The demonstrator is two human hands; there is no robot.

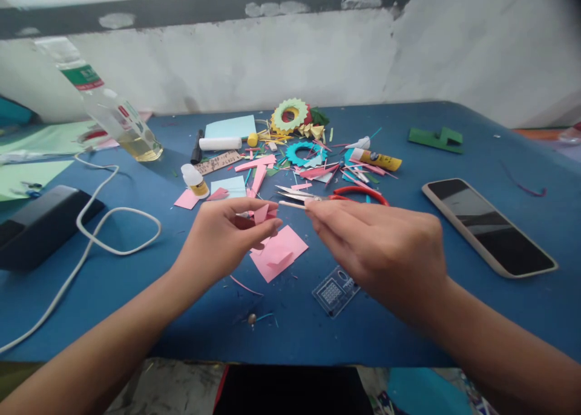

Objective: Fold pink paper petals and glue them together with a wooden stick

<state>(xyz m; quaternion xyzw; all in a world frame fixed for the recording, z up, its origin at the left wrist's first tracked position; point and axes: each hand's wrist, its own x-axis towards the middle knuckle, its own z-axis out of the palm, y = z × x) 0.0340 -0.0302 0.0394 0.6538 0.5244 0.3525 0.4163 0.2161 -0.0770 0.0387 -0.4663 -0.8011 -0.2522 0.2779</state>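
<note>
In the head view, my left hand (227,228) is closed, pinching a small folded piece of pink paper (261,214) between thumb and fingers. My right hand (379,239) grips a thin pale stick (293,205) whose tip points at that paper, close by; its exact kind is unclear. Beneath the hands lie loose pink paper squares (276,254). Just beyond my right fingers rest scissors (358,191) with red handles, their blades slightly apart. A small white glue bottle (195,182) stands past my left hand.
Paper scraps (313,173), ring-shaped paper pieces (290,114) and a yellow glue stick (376,159) crowd the back centre. A phone (488,227) lies right, a clear plastic stencil (334,291) in front. A tilted-looking bottle (120,121), white cable (93,236) and black box (43,224) occupy the left.
</note>
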